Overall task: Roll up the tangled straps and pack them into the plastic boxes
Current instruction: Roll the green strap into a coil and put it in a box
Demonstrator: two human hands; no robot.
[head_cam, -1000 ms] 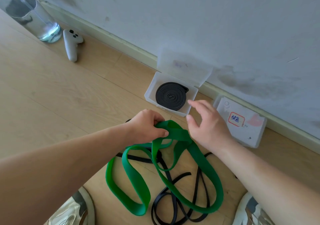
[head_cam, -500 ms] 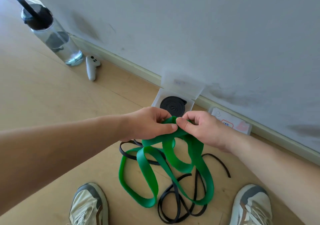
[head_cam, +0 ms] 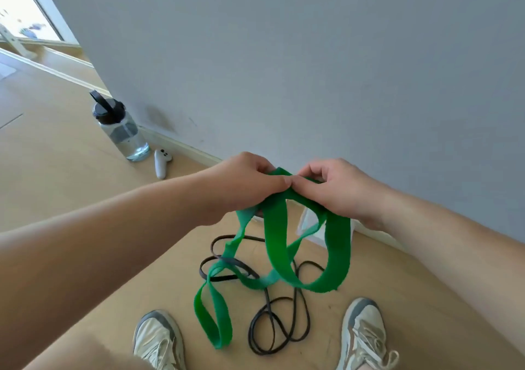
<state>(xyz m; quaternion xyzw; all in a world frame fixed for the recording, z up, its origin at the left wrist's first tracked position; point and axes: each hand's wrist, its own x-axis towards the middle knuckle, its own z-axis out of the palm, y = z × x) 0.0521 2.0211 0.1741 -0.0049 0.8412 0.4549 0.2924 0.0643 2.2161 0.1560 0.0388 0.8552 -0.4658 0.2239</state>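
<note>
A wide green strap (head_cam: 277, 244) hangs in loops from both my hands, lifted above the floor, its lowest loop near my left shoe. My left hand (head_cam: 244, 182) pinches its top fold from the left. My right hand (head_cam: 338, 187) grips the same fold from the right, thumbs almost touching. A thin black strap (head_cam: 272, 324) lies tangled on the floor beneath, partly threaded through the green loops. One clear plastic box (head_cam: 308, 223) shows only as a sliver behind the green strap, by the wall; the other boxes are hidden by my hands.
A grey wall (head_cam: 312, 71) with a skirting board runs close ahead. A water bottle (head_cam: 122, 126) and a white controller (head_cam: 161, 162) stand by the wall at left. My two shoes (head_cam: 159, 341) sit at the bottom on the wooden floor (head_cam: 71, 187).
Both hands have risen with the green strap, pulling its loops off the floor. The view has tilted up, so the boxes are now mostly covered by my hands.
</note>
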